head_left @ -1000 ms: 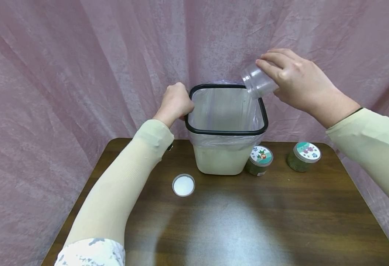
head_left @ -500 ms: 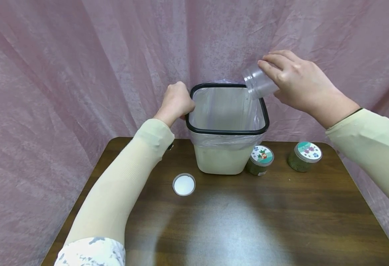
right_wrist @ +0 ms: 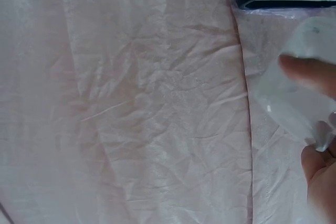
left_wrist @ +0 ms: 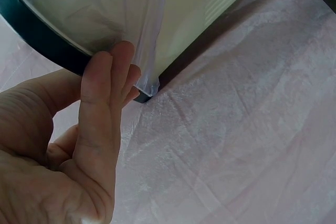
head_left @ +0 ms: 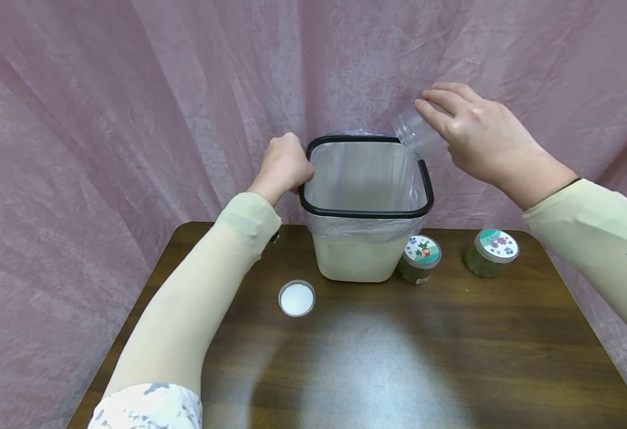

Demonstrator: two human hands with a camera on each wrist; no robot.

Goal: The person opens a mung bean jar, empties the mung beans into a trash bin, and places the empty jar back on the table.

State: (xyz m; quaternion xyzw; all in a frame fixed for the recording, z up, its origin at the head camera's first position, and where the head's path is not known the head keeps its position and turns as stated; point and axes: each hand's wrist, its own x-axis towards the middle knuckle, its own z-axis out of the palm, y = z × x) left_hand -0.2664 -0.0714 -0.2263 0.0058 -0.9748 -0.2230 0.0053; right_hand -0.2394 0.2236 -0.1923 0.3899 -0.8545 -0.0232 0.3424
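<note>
A cream trash bin (head_left: 358,256) with a black rim and a clear plastic liner stands at the table's back edge. My left hand (head_left: 285,162) grips the bin's left rim; in the left wrist view, thumb and fingers lie on either side of the rim (left_wrist: 44,38) and liner. Above the bin's right rim, my right hand (head_left: 479,131) holds a clear plastic jar (head_left: 417,132), tipped on its side with its mouth toward the bin. The jar looks see-through, with no filling visible. In the right wrist view the jar (right_wrist: 294,95) is blurred, and its mouth is hard to make out.
A lidded jar of green material (head_left: 420,257) stands against the bin's right side. Another lidded green jar (head_left: 490,253) is farther right. A round white lid (head_left: 296,298) lies on the brown table (head_left: 399,357) in front. A pink curtain (head_left: 184,107) hangs behind.
The right hand and its jar have shifted slightly, with the jar now a little more blurred. My left hand stays on the rim. The bin, lid and lidded jars keep their places.
</note>
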